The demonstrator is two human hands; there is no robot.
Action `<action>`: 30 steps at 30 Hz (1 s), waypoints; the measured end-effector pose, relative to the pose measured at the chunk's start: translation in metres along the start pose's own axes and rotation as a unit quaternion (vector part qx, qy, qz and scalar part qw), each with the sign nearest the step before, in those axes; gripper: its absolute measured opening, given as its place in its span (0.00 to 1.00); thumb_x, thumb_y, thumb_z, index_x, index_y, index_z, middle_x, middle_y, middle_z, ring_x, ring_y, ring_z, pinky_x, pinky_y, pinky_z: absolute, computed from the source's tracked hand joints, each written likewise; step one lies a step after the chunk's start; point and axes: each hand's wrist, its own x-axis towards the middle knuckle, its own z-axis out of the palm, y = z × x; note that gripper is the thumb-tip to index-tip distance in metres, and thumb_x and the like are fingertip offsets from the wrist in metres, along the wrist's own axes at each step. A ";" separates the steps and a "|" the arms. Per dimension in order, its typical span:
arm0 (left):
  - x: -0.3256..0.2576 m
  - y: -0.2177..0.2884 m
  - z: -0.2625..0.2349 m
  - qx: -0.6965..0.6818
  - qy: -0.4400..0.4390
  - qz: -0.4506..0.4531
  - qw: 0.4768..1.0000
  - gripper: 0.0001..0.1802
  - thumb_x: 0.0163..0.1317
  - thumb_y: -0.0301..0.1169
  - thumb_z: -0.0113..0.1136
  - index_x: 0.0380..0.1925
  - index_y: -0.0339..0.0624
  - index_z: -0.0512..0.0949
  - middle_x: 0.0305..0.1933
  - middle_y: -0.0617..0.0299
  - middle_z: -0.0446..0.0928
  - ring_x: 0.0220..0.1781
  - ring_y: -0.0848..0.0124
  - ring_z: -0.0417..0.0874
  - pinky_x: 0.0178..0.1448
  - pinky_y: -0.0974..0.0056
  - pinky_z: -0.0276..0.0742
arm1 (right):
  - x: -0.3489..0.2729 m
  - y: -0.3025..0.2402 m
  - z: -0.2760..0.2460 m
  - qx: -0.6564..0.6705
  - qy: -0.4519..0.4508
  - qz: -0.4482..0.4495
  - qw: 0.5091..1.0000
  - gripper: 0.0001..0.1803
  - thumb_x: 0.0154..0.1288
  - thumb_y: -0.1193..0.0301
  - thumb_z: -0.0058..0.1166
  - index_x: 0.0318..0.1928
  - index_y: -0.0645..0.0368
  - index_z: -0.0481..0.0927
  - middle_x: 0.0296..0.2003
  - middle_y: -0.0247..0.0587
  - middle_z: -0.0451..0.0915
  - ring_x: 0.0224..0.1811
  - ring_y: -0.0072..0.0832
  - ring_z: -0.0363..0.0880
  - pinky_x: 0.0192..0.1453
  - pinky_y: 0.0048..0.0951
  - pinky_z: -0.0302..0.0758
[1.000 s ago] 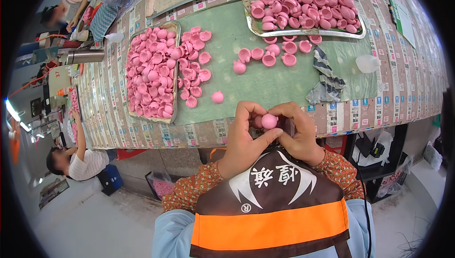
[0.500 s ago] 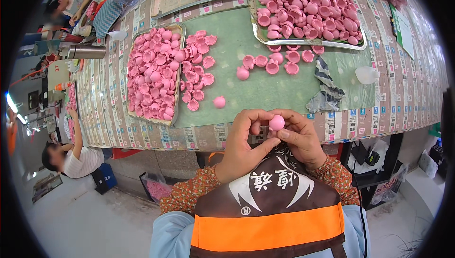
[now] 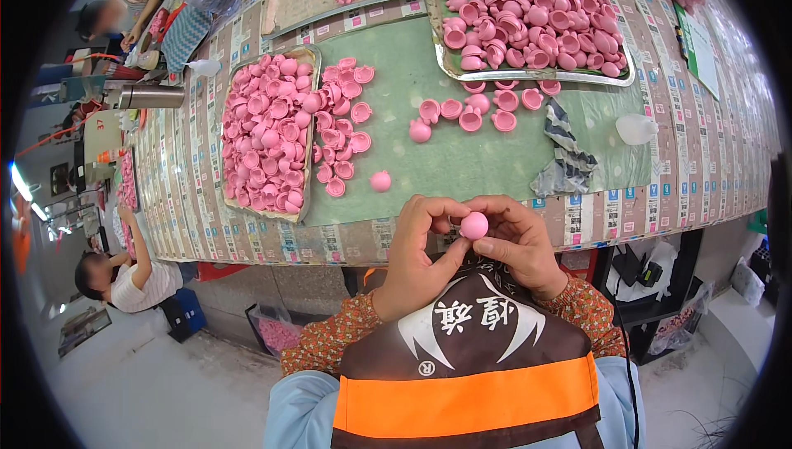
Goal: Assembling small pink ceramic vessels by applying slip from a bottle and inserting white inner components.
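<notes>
A small round pink plastic piece (image 3: 473, 225), ball-like on the side facing up, is pinched between the fingertips of both hands at the table's near edge. My left hand (image 3: 414, 255) grips it from the left, thumb and forefinger closed on it. From the right, my right hand (image 3: 523, 244) has its thumb at the ball's lower edge and its fingers curled behind. Beyond, a lone pink piece (image 3: 380, 181) lies on the green mat (image 3: 388, 152). Several cup-shaped pink halves (image 3: 470, 120) are scattered farther back on that mat.
A tray heaped with pink pieces (image 3: 264, 135) stands at left, with more spilled along its right side. Another full metal tray (image 3: 594, 80) is at the back right. A crumpled striped wrapper (image 3: 568, 156) and a white bottle (image 3: 636, 129) lie right. Two people work at far left.
Both hands have shifted the pink piece slightly left and down. It has turned, so the small bump that showed at its lower left is now out of sight.
</notes>
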 end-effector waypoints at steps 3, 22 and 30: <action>-0.002 -0.004 0.000 -0.022 0.006 -0.011 1.000 0.19 0.57 0.18 0.63 0.49 0.41 0.73 0.42 0.67 0.68 0.42 0.76 0.67 0.53 0.70 0.66 | -0.003 0.000 0.002 -0.021 0.007 -0.005 1.000 0.25 0.64 0.82 0.60 0.61 0.64 0.73 0.56 0.40 0.76 0.58 0.27 0.76 0.64 0.31 0.73; -0.002 -0.007 -0.011 0.019 0.020 -0.003 1.000 0.17 0.78 0.37 0.48 0.29 0.39 0.71 0.29 0.64 0.68 0.30 0.75 0.67 0.36 0.68 0.63 | -0.006 -0.002 0.010 -0.195 0.023 -0.060 0.979 0.22 0.62 0.83 0.62 0.57 0.64 0.75 0.52 0.38 0.76 0.55 0.25 0.75 0.61 0.28 0.71; -0.004 -0.011 -0.014 0.029 0.008 0.011 0.999 0.21 0.78 0.37 0.48 0.24 0.37 0.70 0.27 0.63 0.67 0.27 0.73 0.65 0.34 0.67 0.62 | -0.005 -0.003 0.009 -0.302 0.029 -0.115 0.946 0.21 0.57 0.82 0.65 0.52 0.63 0.78 0.47 0.40 0.78 0.50 0.30 0.77 0.56 0.30 0.72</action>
